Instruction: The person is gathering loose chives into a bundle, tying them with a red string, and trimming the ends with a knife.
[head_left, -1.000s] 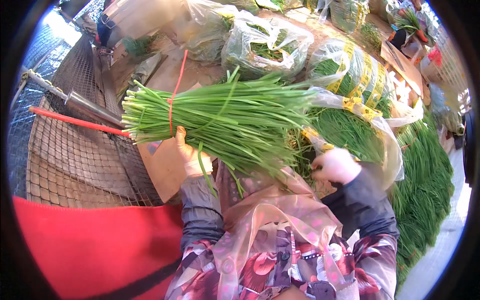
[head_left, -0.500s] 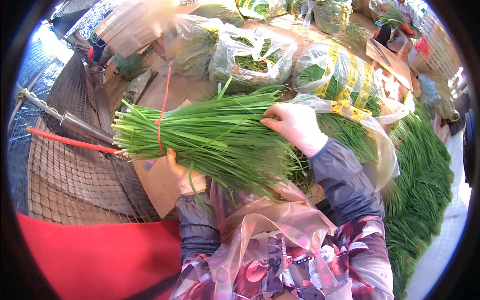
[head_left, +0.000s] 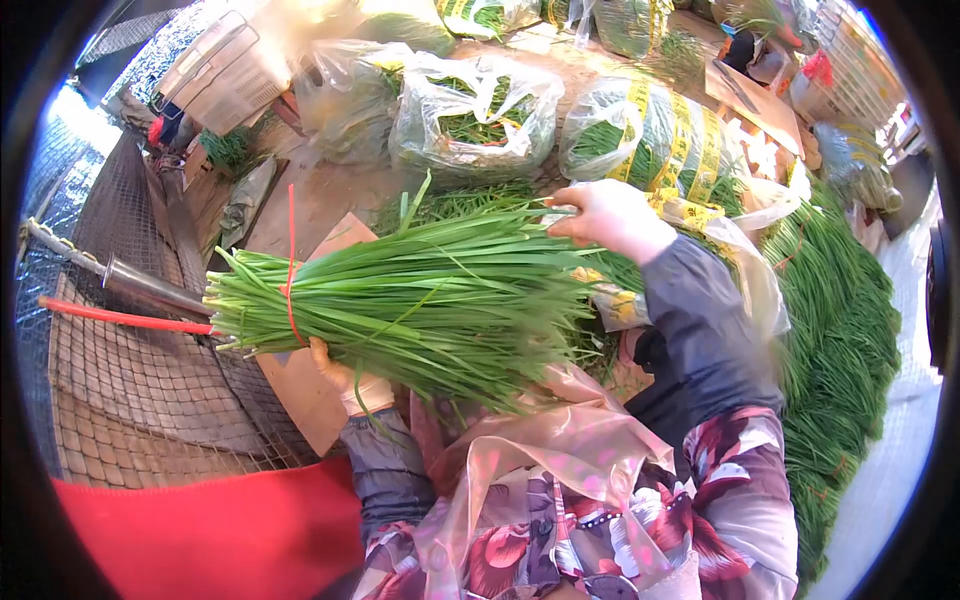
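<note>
L hand (head_left: pixel 345 378) grips chive bundle (head_left: pixel 420 295) from below nr red string (head_left: pixel 291 292); R hand (head_left: pixel 605 215) pinches leaf tips. Bundle mid-air, cut ends over wire mesh (head_left: pixel 140 375). Risk: one tie only, stalks cd slide out if tilted.

No word, number or brand can be read with any certainty. The only print in view is on the yellow tape (head_left: pixel 683 130) wound in several bands around a clear plastic bag (head_left: pixel 600 135) of greens. It carries rows of small dark characters, too small and blurred to make out. A looser strip of the same printed tape (head_left: pixel 692 212) hangs on crumpled plastic just beside the right hand (head_left: pixel 610 215), where that hand meets the chive bundle (head_left: pixel 420 295). Its marks are just as illegible. A further taped bag (head_left: pixel 625 20) at the top edge shows the same unreadable print.
</note>
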